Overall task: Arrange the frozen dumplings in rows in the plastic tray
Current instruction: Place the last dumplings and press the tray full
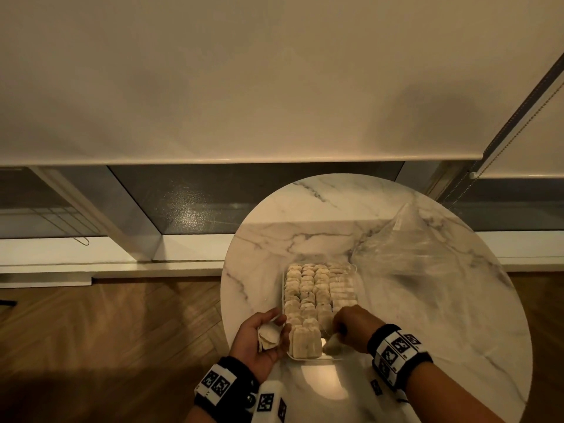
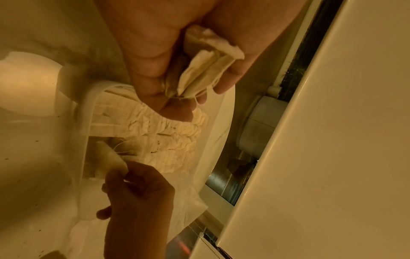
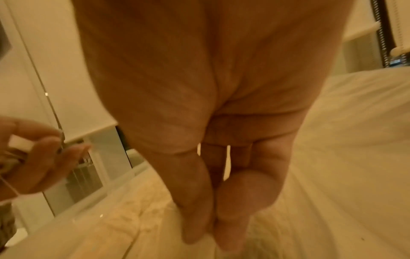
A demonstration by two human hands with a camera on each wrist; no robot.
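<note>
Pale, flat, square-edged dumplings (image 1: 308, 288), papery-looking with thin strings trailing, standing on edge in tight rows. Clear plastic tray (image 1: 312, 357) on the round marble counter (image 1: 427, 315), filled with four rows, the rightmost short at the near end. Left hand (image 1: 262, 340), just left of the tray, grip curled round a small bunch of dumplings (image 2: 206, 66). Right hand (image 1: 354, 326) over the tray's near right corner, grip pinched together on one dumpling (image 1: 332, 345). Crumpled clear plastic bag (image 1: 406, 248) lying beyond the tray, to its right.
</note>
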